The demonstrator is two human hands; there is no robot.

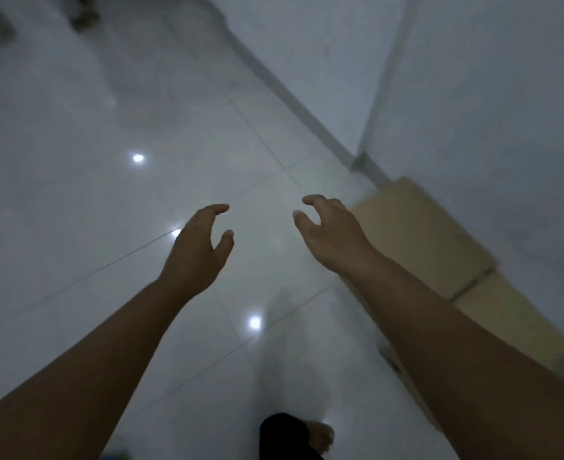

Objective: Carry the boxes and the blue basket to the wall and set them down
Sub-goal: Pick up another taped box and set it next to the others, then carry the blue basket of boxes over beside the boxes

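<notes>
Two brown cardboard boxes lie on the floor against the white wall [506, 94] at the right: one box [420, 234] nearer the corner, a second box [513, 320] closer to me, partly hidden by my right forearm. My left hand [197, 250] and my right hand [330, 230] are stretched out over the floor, both empty with fingers apart and curled. My right hand is just left of the first box, not touching it. A sliver of blue [114, 456] shows at the bottom edge; I cannot tell what it is.
The floor is glossy white tile [141, 194] with bright light reflections. A grey baseboard [294, 97] runs along the wall to a corner. Blurred dark objects [84, 14] sit at the far top left. My bare foot [320, 436] and dark trouser leg show at the bottom.
</notes>
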